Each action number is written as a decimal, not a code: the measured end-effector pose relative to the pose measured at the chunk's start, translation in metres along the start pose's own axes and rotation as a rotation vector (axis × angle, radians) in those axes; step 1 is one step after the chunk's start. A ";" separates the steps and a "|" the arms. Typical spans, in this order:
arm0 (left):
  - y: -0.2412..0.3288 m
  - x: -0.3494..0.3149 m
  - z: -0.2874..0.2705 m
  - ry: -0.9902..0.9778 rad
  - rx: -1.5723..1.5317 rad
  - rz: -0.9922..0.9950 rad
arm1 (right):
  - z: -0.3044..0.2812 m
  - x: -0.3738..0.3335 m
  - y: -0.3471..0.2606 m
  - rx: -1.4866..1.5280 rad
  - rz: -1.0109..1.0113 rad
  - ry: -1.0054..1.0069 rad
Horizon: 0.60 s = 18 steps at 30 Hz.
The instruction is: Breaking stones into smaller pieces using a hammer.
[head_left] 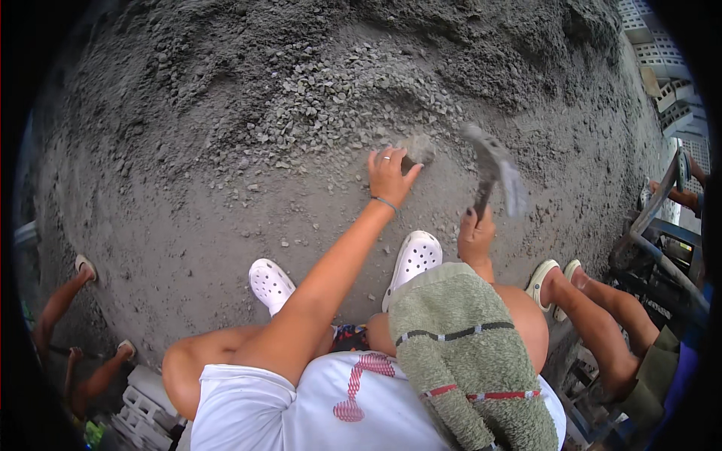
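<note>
My left hand [390, 179], with a ring and a dark wristband, grips the near left side of a fist-sized stone [421, 149] on the grey ground. My fingers and thumb curve round its edge and partly hide it. To the right, my right hand [477, 237] is closed round the handle of a hammer [490, 167]. The hammer's head is raised, apart from the stone, and smeared by motion. Just beyond the stone spreads a patch of broken grey gravel [331, 94]. A green towel [459, 353] with dark and red stripes hangs over my right upper arm.
A sloping bank of grey sand [511, 45] rises at the far side. My white clogs [272, 283] rest on the ground. Other people's legs [602, 308] show at right and left. Concrete blocks [662, 56] and a metal frame [654, 248] stand at the right.
</note>
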State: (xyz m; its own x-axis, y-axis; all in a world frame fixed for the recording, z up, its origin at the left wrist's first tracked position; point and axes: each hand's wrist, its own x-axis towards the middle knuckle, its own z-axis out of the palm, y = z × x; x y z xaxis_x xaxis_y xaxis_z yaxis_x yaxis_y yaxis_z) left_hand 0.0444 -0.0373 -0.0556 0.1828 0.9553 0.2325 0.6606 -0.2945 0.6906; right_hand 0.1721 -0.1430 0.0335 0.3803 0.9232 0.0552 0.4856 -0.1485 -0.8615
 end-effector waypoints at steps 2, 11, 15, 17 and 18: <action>-0.001 -0.003 -0.001 0.004 0.007 0.018 | 0.017 -0.018 0.030 -0.318 0.211 -0.106; 0.003 0.013 0.002 -0.089 -0.020 0.074 | -0.033 0.031 -0.034 0.172 0.286 -0.043; -0.001 0.042 0.002 -0.294 0.101 0.154 | -0.027 0.039 -0.072 0.517 0.316 -0.030; -0.003 0.045 -0.005 -0.426 0.135 0.163 | -0.024 0.038 -0.073 0.504 0.336 -0.043; 0.005 0.046 -0.008 -0.416 0.076 0.122 | -0.027 0.036 -0.068 0.497 0.339 -0.034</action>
State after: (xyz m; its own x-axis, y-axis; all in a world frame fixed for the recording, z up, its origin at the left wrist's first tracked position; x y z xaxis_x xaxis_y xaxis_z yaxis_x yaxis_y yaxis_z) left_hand 0.0503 0.0046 -0.0356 0.5303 0.8478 0.0028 0.6646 -0.4177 0.6196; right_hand 0.1742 -0.1094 0.1081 0.4201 0.8654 -0.2730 -0.0877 -0.2607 -0.9614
